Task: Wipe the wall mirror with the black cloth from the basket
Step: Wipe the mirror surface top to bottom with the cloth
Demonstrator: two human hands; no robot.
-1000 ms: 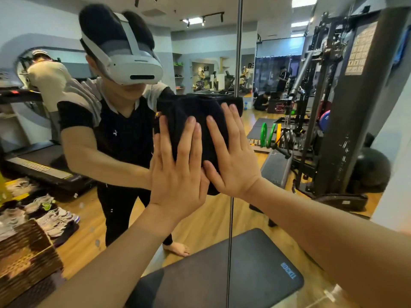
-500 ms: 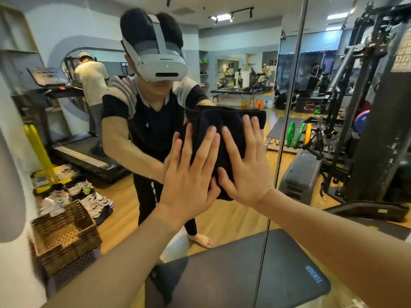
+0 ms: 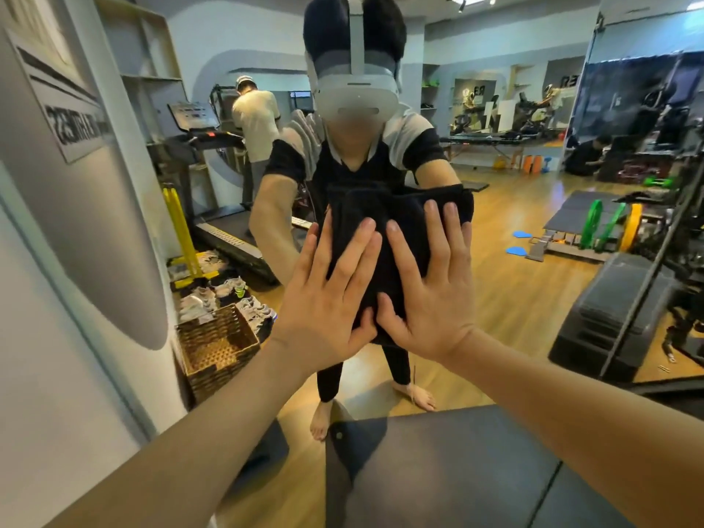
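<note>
Both hands lie flat and spread against the wall mirror [image 3: 533, 261], pressing the black cloth [image 3: 384, 230] to the glass with open palms rather than pinching it. The left hand [image 3: 327, 299] covers the cloth's lower left part; the right hand [image 3: 430, 291] covers its lower right, and the thumbs nearly meet at the bottom edge. The cloth is soft, thick, folded fabric, roughly rectangular, its upper edge and upper right corner showing beyond the fingertips. The mirror is smooth and reflective, showing the person's reflection. A woven wicker basket [image 3: 217, 344], square and brown, sits on the floor by the mirror's left edge.
</note>
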